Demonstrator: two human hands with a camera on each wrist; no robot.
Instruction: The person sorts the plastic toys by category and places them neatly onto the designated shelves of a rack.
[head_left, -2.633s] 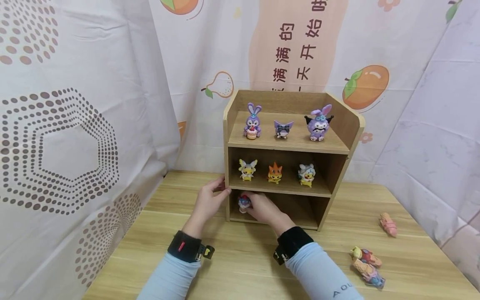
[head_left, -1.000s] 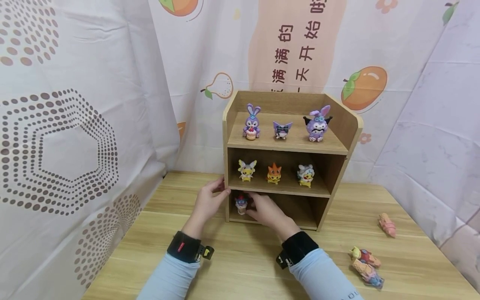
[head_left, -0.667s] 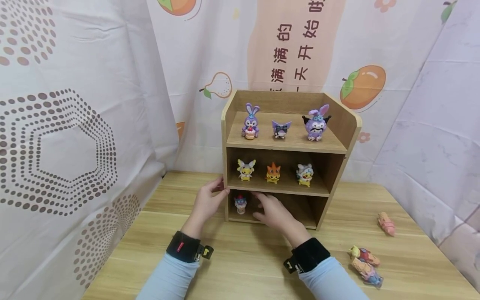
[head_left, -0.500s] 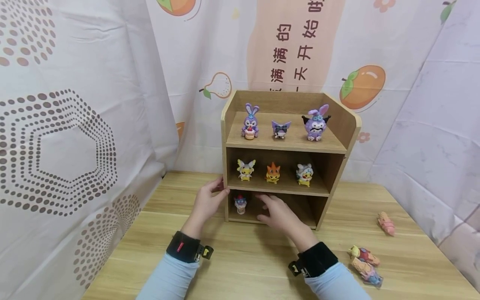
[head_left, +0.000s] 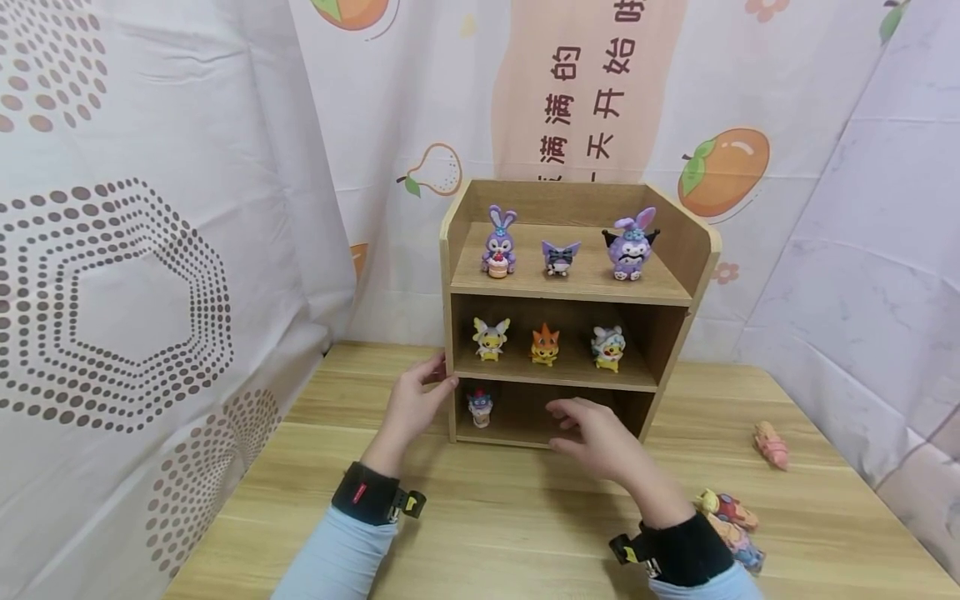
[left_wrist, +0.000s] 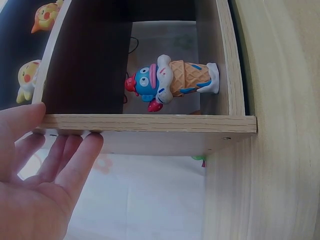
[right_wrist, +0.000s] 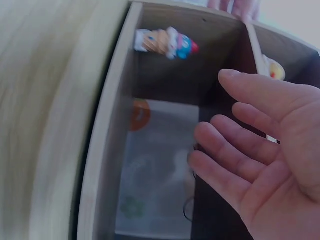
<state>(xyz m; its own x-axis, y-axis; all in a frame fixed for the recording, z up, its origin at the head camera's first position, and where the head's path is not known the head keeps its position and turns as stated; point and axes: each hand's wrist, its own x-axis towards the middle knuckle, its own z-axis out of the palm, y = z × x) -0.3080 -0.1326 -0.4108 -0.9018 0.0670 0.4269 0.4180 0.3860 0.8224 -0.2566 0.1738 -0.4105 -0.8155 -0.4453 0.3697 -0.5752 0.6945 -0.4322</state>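
Note:
A small ice-cream-cone figurine [left_wrist: 175, 80] with a blue head and red top stands upright at the left end of the bottom shelf. My right hand [head_left: 600, 442] is in front of that shelf, to the right of the figurine and apart from it. Its fingers are relaxed and nothing is between them. The left hand [head_left: 414, 404] holds the left side panel of the wooden shelf [head_left: 448, 333], thumb at the front edge and fingers [left_wrist: 82, 155] along the outer face.
Three purple figurines stand on top, including a rabbit [head_left: 498, 246]; yellow and orange ones, such as the orange figurine [head_left: 545, 346], are in the middle. On the table [head_left: 480, 533] at right lie a pink figurine [head_left: 771, 446] and others [head_left: 727, 508], partly behind my right wrist.
My right hand has let go of the ice-cream-cone figurine and drawn back to the right, out of the bottom compartment. The figurine stays standing; the left hand keeps its place.

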